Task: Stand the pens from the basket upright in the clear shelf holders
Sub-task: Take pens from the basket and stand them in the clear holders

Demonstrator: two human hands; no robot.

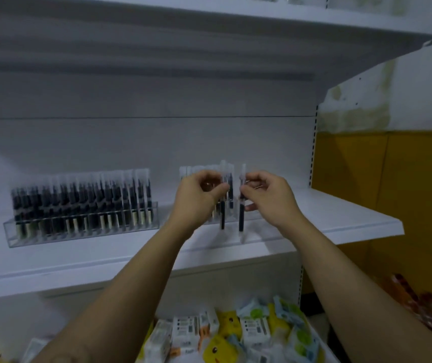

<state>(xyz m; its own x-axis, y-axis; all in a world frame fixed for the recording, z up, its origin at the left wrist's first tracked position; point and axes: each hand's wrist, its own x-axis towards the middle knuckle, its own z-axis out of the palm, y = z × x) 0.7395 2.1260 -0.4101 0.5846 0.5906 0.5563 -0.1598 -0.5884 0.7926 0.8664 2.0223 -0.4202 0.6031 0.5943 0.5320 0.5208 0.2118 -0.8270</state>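
Dark and thin, one pen (222, 217) is hanging upright from the left hand (200, 196), whose fingers are curling round its top part. A second pen (241, 214) is hanging upright from the right hand (268, 195), which is pinching it between thumb and fingers. The two pens are staying just beside each other, not touching. Their lower ends are pointing down over the right clear holder (258, 237). The picture is blurry there, so I cannot tell if the tips are sitting inside it. A few standing pens (226, 171) with pale tops are poking up in this holder, behind the hands. To the left, a bit apart, the left clear holder (86, 235) is carrying a long row of pens (84, 200), all standing up and packed close together. Both holders are resting on a white shelf (340, 221), and another white shelf (262, 24) is hanging over them. Both bare arms are reaching up from the near edge toward the right holder. Low down and near, under the arms, a pile of small packets (236, 334) in white, yellow and blue is lying jumbled. On the far right a yellow wall (393, 192) is showing, and some red-orange packs (416, 302) are lying below it.
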